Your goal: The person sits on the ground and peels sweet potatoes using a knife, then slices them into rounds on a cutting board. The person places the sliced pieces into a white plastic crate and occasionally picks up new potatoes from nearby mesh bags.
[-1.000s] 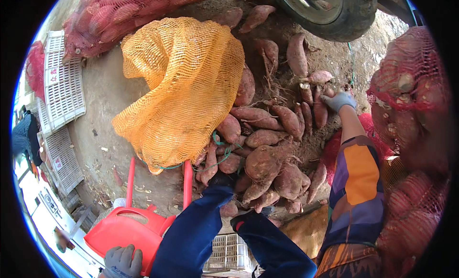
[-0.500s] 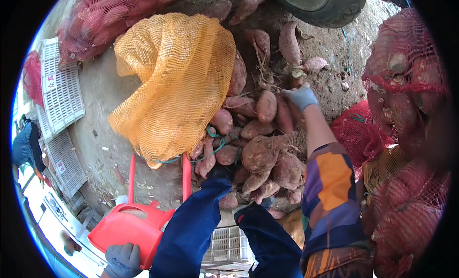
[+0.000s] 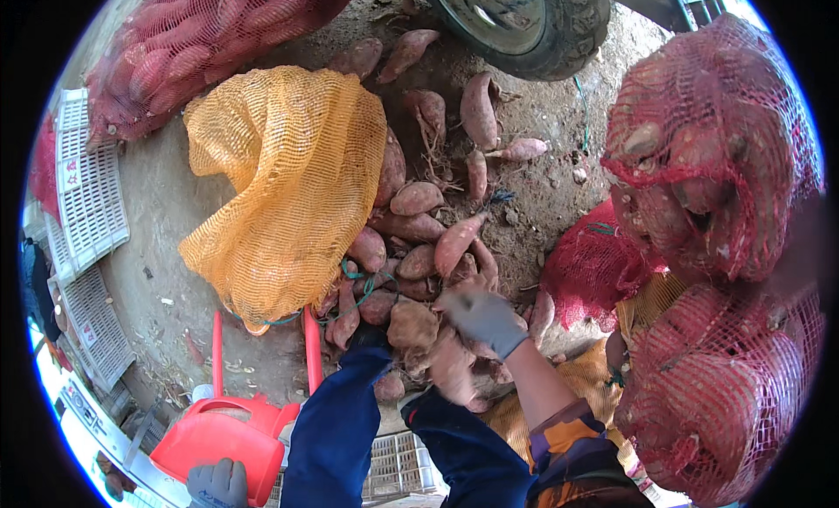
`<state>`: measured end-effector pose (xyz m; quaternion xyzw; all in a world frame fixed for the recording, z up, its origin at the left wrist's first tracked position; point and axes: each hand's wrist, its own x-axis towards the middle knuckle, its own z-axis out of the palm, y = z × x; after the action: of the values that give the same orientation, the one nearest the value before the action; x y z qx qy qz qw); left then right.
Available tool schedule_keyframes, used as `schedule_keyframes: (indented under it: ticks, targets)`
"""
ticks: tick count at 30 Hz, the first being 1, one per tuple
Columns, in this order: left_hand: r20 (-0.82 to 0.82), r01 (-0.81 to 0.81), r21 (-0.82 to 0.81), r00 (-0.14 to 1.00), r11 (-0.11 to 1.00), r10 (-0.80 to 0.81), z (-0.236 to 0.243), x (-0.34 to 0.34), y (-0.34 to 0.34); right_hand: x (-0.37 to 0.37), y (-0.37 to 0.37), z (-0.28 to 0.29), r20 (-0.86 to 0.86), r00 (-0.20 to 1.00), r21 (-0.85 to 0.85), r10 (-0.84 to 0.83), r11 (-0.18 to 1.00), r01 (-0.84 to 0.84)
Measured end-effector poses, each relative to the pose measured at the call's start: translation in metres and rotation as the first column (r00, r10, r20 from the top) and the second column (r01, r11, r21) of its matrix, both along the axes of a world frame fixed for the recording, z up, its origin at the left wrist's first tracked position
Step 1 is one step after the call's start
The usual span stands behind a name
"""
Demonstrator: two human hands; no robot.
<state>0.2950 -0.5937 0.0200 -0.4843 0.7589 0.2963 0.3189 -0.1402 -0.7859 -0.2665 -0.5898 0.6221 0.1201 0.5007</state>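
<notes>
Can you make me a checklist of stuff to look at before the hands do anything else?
1. Right hand over the loose sweet potatoes: ok.
2. Right hand gripping something: cannot tell, its fingertips are blurred.
3. Left hand away from the pile, at the red plastic object: ok.
4. Green string off the sweet potatoes: not ok.
5. Wheel apart from both hands: ok.

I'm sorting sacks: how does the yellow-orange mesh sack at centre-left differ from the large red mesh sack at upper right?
Shape: the yellow-orange mesh sack lies in slack folds, while the large red mesh sack bulges, lumpy and full.
Place: the yellow-orange sack is left of the loose pinkish-brown sweet potatoes; the red sack is to their right.
Both are made of see-through netting.
</notes>
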Motion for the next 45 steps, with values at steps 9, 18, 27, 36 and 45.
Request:
schedule_keyframes:
  ticks: [9, 18, 27, 36, 45]
  targets:
    - [-0.143, 0.052, -0.214, 0.986, 0.976, -0.083, -0.010, 0.006, -0.018, -0.043, -0.253, -0.143, -0.123, 0.867, -0.446, -0.483, 0.808, 0.386]
    - [-0.145, 0.056, -0.261, 0.985, 0.964, -0.097, -0.012, 0.000, -0.023, -0.007, -0.233, -0.103, -0.303, 0.930, -0.179, -0.210, 0.971, 0.161]
    - [-0.108, -0.008, -0.191, 0.994, 0.982, -0.012, -0.007, -0.008, -0.024, -0.002, 0.013, 0.024, 0.215, 0.895, 0.058, 0.390, 0.910, -0.410]
    - [-0.111, 0.011, -0.163, 0.993, 0.986, -0.030, -0.010, -0.005, -0.031, 0.008, -0.113, -0.079, -0.427, 0.899, -0.495, 0.099, 0.807, -0.323]
    - [-0.093, 0.049, -0.194, 0.993, 0.980, -0.068, -0.008, -0.018, -0.040, 0.011, -0.081, -0.111, -0.248, 0.964, -0.148, -0.093, 0.987, 0.057]
